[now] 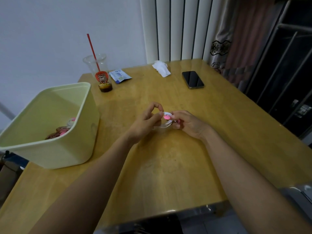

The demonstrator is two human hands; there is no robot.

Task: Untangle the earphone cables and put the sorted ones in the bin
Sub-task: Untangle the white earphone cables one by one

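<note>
Over the middle of the wooden table (168, 166), both hands hold a small coil of white earphone cable (166, 124) with a pink earbud (166, 117) on top. My left hand (146, 122) pinches the coil's left side, its fingers curled. My right hand (187, 123) grips the coil's right side. At the left stands a pale yellow bin (67, 149). Inside it lie a coiled dark red cable (58, 132) with pink earbuds and a white coil (70, 122).
A plastic cup (99, 71) with a red straw stands behind the bin. Beside it lies a blue-and-white packet (119, 76). A crumpled tissue (161, 68) and a dark phone (192, 79) lie at the far side. Curtains and a dark rack stand at the right.
</note>
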